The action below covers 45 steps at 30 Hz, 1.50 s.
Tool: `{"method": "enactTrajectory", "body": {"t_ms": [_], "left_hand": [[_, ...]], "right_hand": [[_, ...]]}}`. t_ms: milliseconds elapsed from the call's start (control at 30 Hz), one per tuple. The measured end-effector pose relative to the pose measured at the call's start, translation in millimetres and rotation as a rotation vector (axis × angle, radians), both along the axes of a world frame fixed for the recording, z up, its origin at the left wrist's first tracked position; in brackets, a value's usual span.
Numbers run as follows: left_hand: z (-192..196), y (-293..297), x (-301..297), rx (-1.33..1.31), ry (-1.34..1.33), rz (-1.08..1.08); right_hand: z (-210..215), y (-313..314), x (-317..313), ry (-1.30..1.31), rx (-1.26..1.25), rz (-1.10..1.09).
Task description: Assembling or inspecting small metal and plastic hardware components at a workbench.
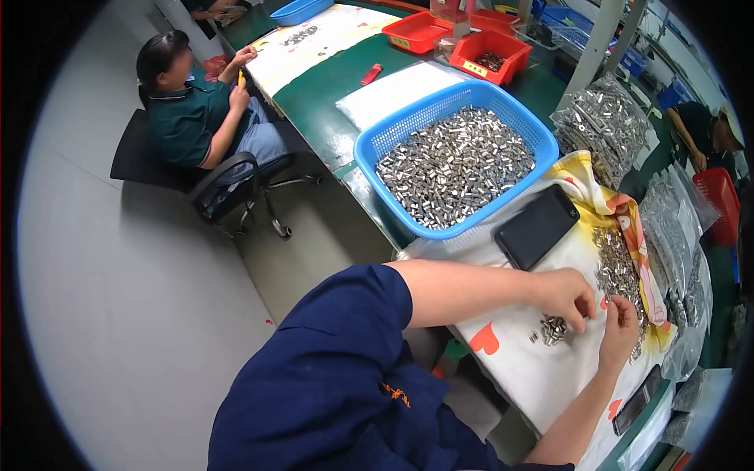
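Observation:
A small pile of short silvery metal sleeves (pixel 554 330) lies on a white cloth with hearts. Just above and beside it, my left hand (pixel 567 297) is closed, fingers curled toward the thumb; whatever they hold is hidden. My right hand (pixel 620 334) comes up from the lower edge, thumb and forefinger pinching a small metal sleeve (pixel 609 300). The two hands are close but apart. Behind them, a larger heap of metal sleeves (pixel 616 263) runs along a yellow-orange fold of the cloth.
A blue basket (pixel 367 169) full of metal pieces stands beyond my left forearm, near a black phone (pixel 538 228). Another phone (pixel 638 399) lies at right. Plastic bags of parts (pixel 605 125) and red bins (pixel 510 51) line the back. A seated co-worker (pixel 184 118) handles something yellow.

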<state>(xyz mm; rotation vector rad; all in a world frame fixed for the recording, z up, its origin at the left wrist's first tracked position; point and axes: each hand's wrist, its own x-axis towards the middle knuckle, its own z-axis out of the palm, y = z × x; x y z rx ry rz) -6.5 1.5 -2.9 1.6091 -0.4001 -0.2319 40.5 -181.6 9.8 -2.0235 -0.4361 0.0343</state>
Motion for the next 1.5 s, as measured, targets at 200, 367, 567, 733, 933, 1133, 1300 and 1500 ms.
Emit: {"method": "enactTrajectory", "body": {"t_ms": [200,367,567,733,933,1133,1300,1500], "left_hand": [[0.1,-0.8,-1.0,0.021,-0.022,-0.081],[2.4,0.7,1.2,-0.024,-0.024,-0.043],[-0.1,2.3,7.0,-0.351,0.268,-0.038],[-3.3,-0.4,8.9,-0.469,0.302,-0.028],[-9.6,-0.6,10.8,-0.480,0.308,0.076],[-5.7,-2.3,10.6,-0.438,0.289,0.109],[3.6,1.4,5.4,-0.381,0.256,0.075],[-0.4,2.1,7.9,-0.346,0.238,0.065]], "right_hand": [[-10.3,21.2,13.7,-0.490,-0.633,0.048],[-4.3,24.0,14.9,-0.479,-0.641,0.041],[3.6,30.1,11.3,-0.318,-0.718,-0.012],[-3.2,25.7,7.6,-0.461,-0.738,-0.033],[16.1,14.0,-12.2,-0.027,-0.175,-0.124],[-4.0,4.9,-19.5,0.024,0.235,0.066],[-1.8,7.2,-24.8,-0.052,0.151,0.101],[2.6,9.5,-26.5,-0.060,0.112,0.103]]}}
